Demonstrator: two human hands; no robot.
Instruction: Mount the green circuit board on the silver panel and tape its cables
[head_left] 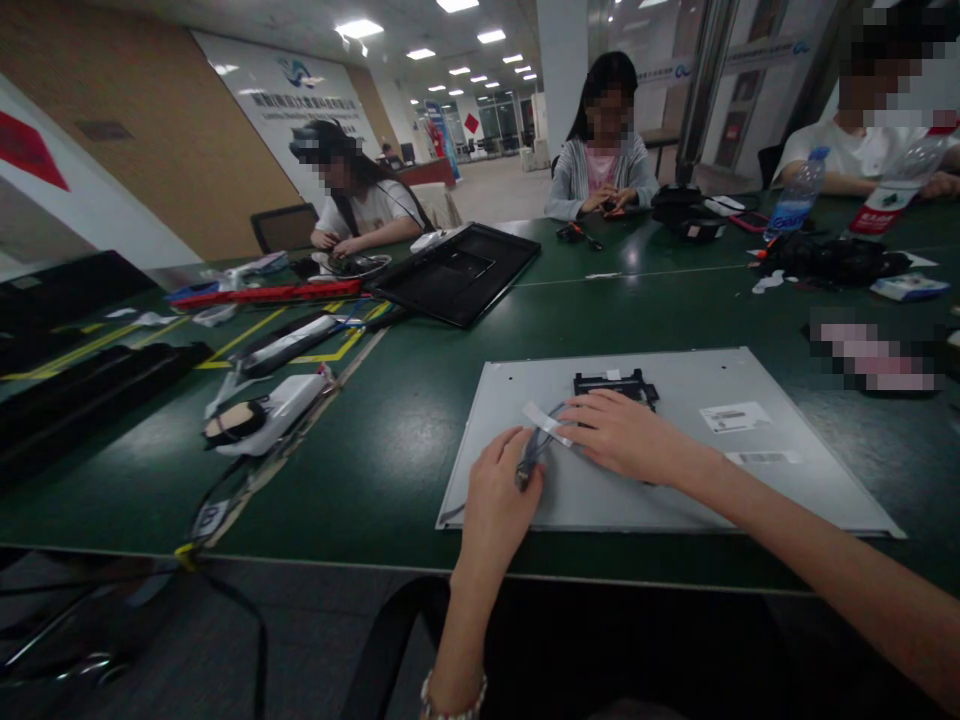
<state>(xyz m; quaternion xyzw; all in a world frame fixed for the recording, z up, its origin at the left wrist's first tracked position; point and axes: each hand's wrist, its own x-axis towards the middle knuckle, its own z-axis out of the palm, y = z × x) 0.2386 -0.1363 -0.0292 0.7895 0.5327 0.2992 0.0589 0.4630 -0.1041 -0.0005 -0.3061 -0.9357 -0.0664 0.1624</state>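
Note:
A grey metal panel lies flat on the green table in front of me, with a black bracket near its far edge and two label stickers on its right part. My left hand is closed on the end of a thin grey cable bundle at the panel's left part. My right hand lies flat on the panel with fingers stretched out, pressing the cable and a strip of white tape.
A black monitor shell lies farther back. At the left are white and black devices, cables and a red strip. Three people sit across the table. Water bottles and black parts stand at the far right.

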